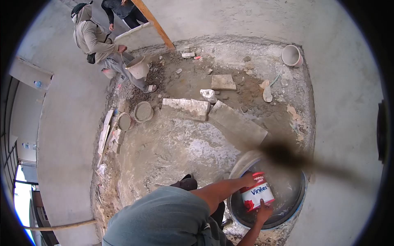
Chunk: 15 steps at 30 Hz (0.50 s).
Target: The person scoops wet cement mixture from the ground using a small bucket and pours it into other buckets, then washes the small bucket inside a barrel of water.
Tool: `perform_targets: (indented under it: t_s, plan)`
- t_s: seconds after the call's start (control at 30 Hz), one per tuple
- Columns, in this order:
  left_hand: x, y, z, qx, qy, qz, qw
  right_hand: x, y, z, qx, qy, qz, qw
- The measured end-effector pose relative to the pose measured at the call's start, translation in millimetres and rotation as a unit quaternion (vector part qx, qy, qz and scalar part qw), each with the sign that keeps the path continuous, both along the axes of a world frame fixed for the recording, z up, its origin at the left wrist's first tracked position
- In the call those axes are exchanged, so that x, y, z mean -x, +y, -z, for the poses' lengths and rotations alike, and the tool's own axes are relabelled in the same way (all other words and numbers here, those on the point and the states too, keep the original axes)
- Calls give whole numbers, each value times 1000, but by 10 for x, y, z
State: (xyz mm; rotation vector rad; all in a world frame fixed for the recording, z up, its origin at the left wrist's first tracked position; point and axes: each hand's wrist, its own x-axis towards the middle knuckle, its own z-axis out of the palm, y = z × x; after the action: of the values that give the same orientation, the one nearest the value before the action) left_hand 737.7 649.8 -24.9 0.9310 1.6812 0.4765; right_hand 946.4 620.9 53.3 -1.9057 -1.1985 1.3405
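A red and white paint can [257, 192] labelled Vinilex is held tilted over a large round dark tub [303, 201]. My left hand [247, 179] grips the can near its upper end, fingers closed around the edge. Lower down, my right hand [264, 211] holds the other end, its thumb pressed against the label. Inside the tub is a greyish surface that looks wet; I cannot tell what the can contains. My torso in a grey-green shirt fills the bottom of the view.
A dark blurred object [283, 155] crosses close to the camera. Concrete slabs [240, 123] lie beyond the tub. Two mortar-filled buckets [143, 111] stand left. A person [92, 39] holds a bucket [137, 68] by gravel; another person stands behind. A pale bucket [291, 55] sits in the far corner.
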Motion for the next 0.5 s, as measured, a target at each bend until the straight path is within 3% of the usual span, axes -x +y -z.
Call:
perform_targets:
  t_s: [0.1, 0.23, 0.33, 0.37, 0.47, 0.5]
  plan:
    - [-25, 22, 93, 91, 4, 43, 995, -152, 23, 13, -7, -8, -28, 1000]
    - [-44, -35, 127, 55, 61, 109, 991, -349, 11, -18, 80, -29, -7, 996]
    - [-3, -110, 24, 18, 44, 171, 984, -742, -128, 636, 1, -18, 28, 999]
    - [-2, -119, 1, 3, 30, 198, 980, -787, -121, 666, 42, -43, 32, 998]
    - [-57, -196, 67, -7, 2, 256, 967, -708, -167, 885, -69, -306, 15, 950]
    - [-78, -223, 168, -16, -30, 261, 965, -692, -162, 983, -54, -260, 45, 963]
